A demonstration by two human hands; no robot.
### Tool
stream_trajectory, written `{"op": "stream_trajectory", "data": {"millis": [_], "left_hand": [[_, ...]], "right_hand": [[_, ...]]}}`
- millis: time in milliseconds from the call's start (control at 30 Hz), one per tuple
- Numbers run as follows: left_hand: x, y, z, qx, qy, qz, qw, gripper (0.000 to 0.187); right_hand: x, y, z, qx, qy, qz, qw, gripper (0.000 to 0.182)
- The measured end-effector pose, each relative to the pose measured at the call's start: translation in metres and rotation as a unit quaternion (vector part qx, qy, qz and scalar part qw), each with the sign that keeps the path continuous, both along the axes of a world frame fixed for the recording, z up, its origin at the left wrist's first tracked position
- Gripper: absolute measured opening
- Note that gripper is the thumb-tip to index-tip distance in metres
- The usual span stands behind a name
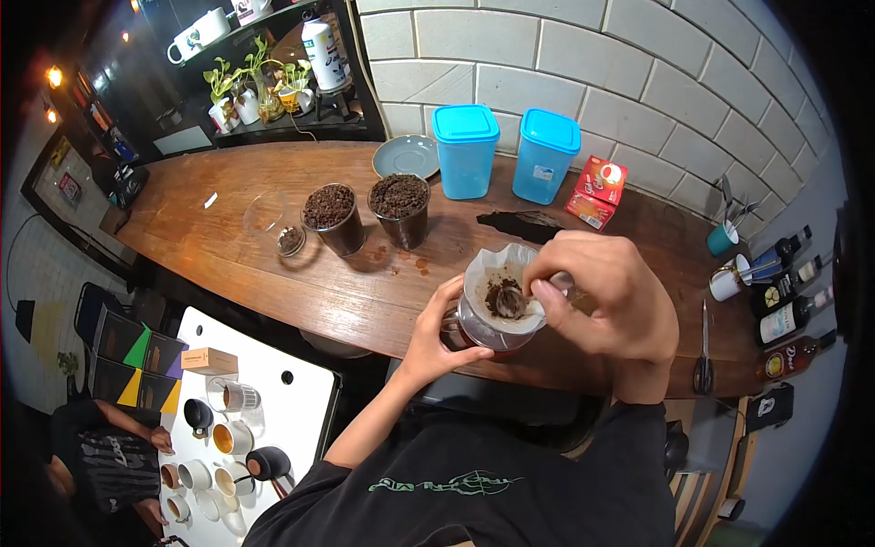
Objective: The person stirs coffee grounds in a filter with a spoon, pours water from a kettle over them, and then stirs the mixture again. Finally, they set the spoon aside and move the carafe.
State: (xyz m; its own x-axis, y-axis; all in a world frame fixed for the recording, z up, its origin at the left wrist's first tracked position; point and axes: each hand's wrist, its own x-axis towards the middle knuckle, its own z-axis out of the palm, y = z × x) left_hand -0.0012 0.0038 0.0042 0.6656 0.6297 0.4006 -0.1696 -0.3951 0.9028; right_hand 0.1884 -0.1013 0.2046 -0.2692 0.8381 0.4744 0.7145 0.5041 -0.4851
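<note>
Cups: 2 clear ones, heaped with dark grounds, on the worktop left of the hands; probably set aside to leave working room.
Left hand: curled round the dripper, apparently to steady it.
Shirt: black, with stylised green lettering I cannot make out.
Bins: 2, blue-lidded, near the wall; the right one's label is too small to read.
Filter: pale, pleated, lining the dripper, with dark grounds inside.
Spoon: bowl down among the grounds, presumably to work them.
Box: red, with white script too small to read surely.
Right hand: fingers pinched on the spoon handle, above the filter's right rim.
Bottles: 4 at far right; the nearest label seems to start with "D".
</note>
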Motion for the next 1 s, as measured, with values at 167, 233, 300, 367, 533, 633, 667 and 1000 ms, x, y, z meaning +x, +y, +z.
{"op": "stream_trajectory", "data": {"millis": [167, 233, 300, 367, 533, 633, 667, 1000], "left_hand": [[0.0, -0.002, -0.002, -0.018, 0.003, -0.004, 1.0, 0.096], [0.001, -0.002, -0.002, -0.007, -0.004, -0.001, 1.0, 0.096], [0.001, -0.001, -0.002, 0.004, -0.001, 0.002, 1.0, 0.096], [0.0, 0.0, -0.001, 0.014, 0.002, 0.004, 1.0, 0.096], [0.0, -0.003, 0.002, -0.012, 0.005, 0.001, 1.0, 0.096], [0.0, -0.003, 0.001, -0.023, 0.009, -0.002, 1.0, 0.096], [0.0, -0.003, 0.0, -0.022, 0.009, -0.002, 1.0, 0.096], [-0.001, -0.002, 0.001, -0.017, 0.011, 0.0, 1.0, 0.096]], "right_hand": [[0.001, 0.003, -0.006, -0.021, -0.023, 0.023, 0.999, 0.011], [0.002, 0.004, -0.006, -0.034, -0.028, 0.015, 0.999, 0.011], [0.004, 0.003, -0.004, 0.027, -0.041, -0.007, 0.999, 0.01], [0.006, -0.002, 0.002, 0.027, -0.039, -0.015, 0.999, 0.01], [0.014, -0.003, 0.002, -0.012, -0.056, -0.049, 0.997, 0.013], [0.011, 0.003, -0.003, -0.031, -0.057, 0.003, 0.998, 0.014], [0.009, 0.004, -0.004, -0.033, -0.052, 0.018, 0.998, 0.014], [0.009, 0.007, -0.002, 0.007, -0.015, -0.015, 1.0, 0.018]]}}
